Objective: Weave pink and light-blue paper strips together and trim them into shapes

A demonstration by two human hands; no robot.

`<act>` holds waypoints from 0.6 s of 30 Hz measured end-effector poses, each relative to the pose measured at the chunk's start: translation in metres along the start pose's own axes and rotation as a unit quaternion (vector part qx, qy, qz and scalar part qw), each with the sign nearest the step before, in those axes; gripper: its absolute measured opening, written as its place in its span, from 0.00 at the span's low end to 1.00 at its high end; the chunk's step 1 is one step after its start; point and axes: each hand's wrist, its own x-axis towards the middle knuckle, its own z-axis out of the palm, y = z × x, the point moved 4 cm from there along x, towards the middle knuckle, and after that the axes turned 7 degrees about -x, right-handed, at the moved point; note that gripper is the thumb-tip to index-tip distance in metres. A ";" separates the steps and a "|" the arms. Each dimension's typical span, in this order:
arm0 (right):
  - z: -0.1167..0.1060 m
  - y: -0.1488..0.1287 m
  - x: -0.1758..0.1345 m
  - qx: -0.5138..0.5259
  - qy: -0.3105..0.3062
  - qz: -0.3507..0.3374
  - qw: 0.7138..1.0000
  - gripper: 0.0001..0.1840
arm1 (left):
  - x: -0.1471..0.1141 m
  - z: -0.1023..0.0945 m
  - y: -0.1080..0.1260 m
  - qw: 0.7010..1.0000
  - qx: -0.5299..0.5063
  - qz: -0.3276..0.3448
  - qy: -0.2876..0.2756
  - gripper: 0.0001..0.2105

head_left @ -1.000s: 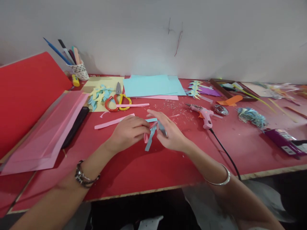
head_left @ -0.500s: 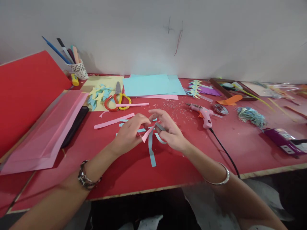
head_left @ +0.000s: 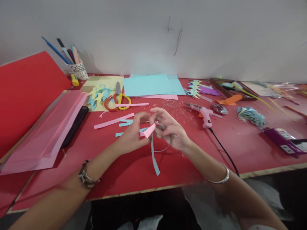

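Both hands meet above the red table, with a folded pink paper strip (head_left: 150, 130) and a light blue paper strip (head_left: 154, 158) crossing between them. My left hand (head_left: 131, 132) is closed on the pink strip, thumb below and fingers curled over it. My right hand (head_left: 170, 129) pinches the strips where they cross; its fingertips are partly hidden. From that crossing the blue strip hangs down toward the table, and a thin curved end loops under the right palm. Further light blue strips (head_left: 126, 122) lie beside and behind my left hand, next to a pink strip (head_left: 114, 121).
Scissors (head_left: 117, 97) with red and yellow handles lie behind the hands, near a pile of paper bits (head_left: 100, 94). Blue sheets (head_left: 148, 84) rest by the wall. On the right are a pink glue gun (head_left: 205, 115) with a black cord and a purple device (head_left: 285, 140).
The hands have drawn closer together and rise slightly from the table. The pink strip has turned and folded between them, and the hanging blue strip has shifted lower and right.
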 end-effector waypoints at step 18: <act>-0.001 0.000 0.002 0.062 -0.044 0.016 0.997 0.25 | 0.003 -0.009 -0.003 0.995 0.077 -0.056 -0.003 0.16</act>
